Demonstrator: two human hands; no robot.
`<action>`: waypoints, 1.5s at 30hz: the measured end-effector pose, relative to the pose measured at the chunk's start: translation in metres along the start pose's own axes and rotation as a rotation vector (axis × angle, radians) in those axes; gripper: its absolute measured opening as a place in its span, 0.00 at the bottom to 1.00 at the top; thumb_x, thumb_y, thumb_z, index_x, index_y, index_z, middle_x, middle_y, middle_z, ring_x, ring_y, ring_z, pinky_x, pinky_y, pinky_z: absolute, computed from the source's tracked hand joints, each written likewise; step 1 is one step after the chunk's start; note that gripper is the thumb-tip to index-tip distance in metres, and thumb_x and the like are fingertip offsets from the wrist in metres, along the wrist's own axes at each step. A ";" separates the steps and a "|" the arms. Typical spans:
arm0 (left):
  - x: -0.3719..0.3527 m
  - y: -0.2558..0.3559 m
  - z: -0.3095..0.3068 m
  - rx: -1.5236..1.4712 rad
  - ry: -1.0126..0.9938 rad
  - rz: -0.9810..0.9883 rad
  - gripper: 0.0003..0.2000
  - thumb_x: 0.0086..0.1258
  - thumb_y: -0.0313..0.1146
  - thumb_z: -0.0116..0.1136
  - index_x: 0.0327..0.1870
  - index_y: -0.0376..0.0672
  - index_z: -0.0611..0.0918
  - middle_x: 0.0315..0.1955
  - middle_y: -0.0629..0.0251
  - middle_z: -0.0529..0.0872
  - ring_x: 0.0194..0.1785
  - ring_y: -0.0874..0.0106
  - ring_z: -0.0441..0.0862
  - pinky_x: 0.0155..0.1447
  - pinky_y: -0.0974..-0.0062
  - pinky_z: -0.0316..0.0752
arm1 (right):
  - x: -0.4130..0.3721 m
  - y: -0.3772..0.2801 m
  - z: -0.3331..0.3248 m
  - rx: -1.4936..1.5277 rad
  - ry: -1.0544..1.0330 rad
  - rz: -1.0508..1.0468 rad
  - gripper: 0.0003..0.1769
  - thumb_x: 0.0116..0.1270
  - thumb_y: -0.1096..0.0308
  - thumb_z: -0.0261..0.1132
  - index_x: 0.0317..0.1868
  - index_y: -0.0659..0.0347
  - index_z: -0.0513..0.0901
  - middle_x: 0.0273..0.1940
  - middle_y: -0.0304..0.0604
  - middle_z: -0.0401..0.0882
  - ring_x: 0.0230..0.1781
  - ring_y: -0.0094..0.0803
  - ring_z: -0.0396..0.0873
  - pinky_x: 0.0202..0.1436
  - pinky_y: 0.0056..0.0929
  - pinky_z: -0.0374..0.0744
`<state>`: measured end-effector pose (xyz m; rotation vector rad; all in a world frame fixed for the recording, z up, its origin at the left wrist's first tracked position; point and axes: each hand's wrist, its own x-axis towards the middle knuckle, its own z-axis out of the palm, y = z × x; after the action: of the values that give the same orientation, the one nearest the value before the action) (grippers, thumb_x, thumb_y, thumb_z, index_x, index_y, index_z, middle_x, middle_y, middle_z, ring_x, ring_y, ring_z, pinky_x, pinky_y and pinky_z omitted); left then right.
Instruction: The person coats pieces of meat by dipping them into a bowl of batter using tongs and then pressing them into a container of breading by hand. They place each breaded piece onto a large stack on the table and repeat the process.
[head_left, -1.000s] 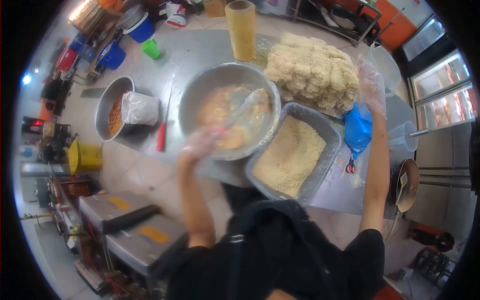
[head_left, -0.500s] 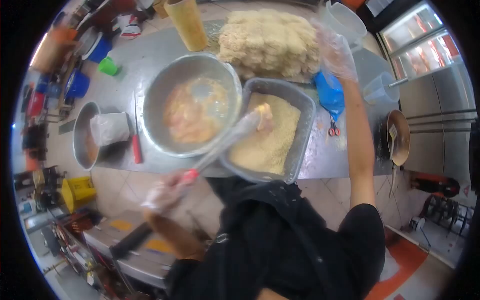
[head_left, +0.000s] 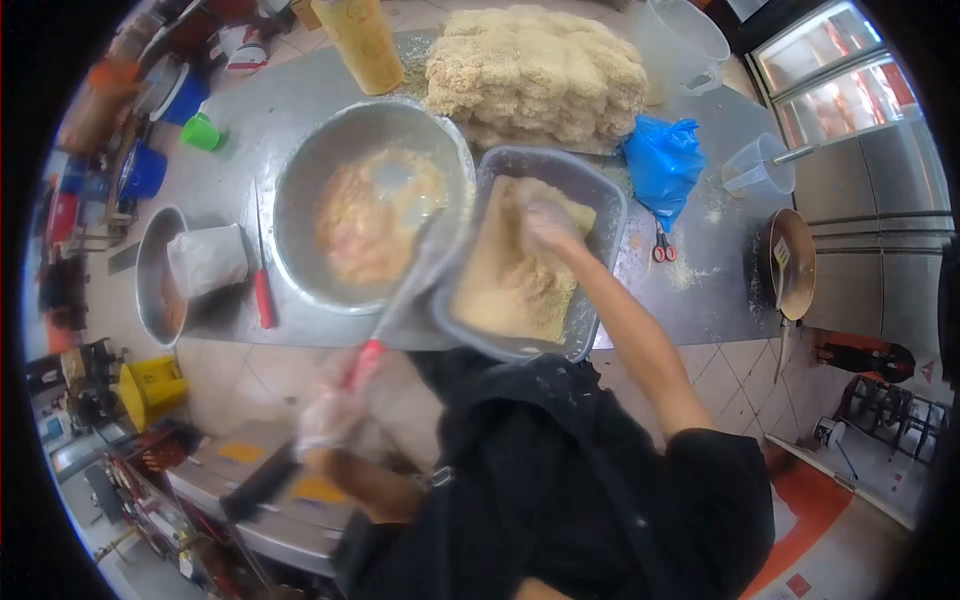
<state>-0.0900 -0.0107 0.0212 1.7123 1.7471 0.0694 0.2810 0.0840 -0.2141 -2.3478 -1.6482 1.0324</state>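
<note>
My gloved left hand [head_left: 330,412] is closed round the red handle of long metal tongs [head_left: 402,292], blurred by motion, their far end by the right rim of a big metal bowl [head_left: 287,235]. Pale raw meat [head_left: 350,225] in wet batter lies inside that bowl. My right hand [head_left: 548,222] reaches down into breadcrumbs [head_left: 497,305] in a grey plastic tub [head_left: 614,225]. Its fingers are partly buried and blurred. Whether it grips anything is hidden. Behind the tub rises a stacked pile of crumb-coated pieces [head_left: 535,75].
A blue plastic bag [head_left: 664,165] and scissors [head_left: 663,247] lie right of the tub. A red-handled knife [head_left: 263,295] rests left of the bowl, near a smaller metal bowl [head_left: 150,285] and white bag [head_left: 210,262]. A frying pan [head_left: 795,265] sits at the right edge.
My right hand has come from beside the coated pile into the tub's crumbs. The tongs have swung left, away from the tub, and the piece at their tip no longer shows there.
</note>
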 end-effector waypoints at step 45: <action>0.007 -0.075 0.032 -0.319 -0.107 -0.070 0.20 0.74 0.45 0.61 0.56 0.37 0.83 0.27 0.73 0.82 0.29 0.78 0.76 0.35 0.75 0.72 | -0.081 0.016 -0.004 -0.220 -0.380 -0.392 0.50 0.64 0.39 0.63 0.77 0.64 0.59 0.64 0.61 0.76 0.59 0.49 0.79 0.65 0.46 0.76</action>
<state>-0.1383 -0.0279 -0.0424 1.3987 1.6174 0.2096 0.2809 0.0089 -0.1795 -1.8938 -2.3456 1.3207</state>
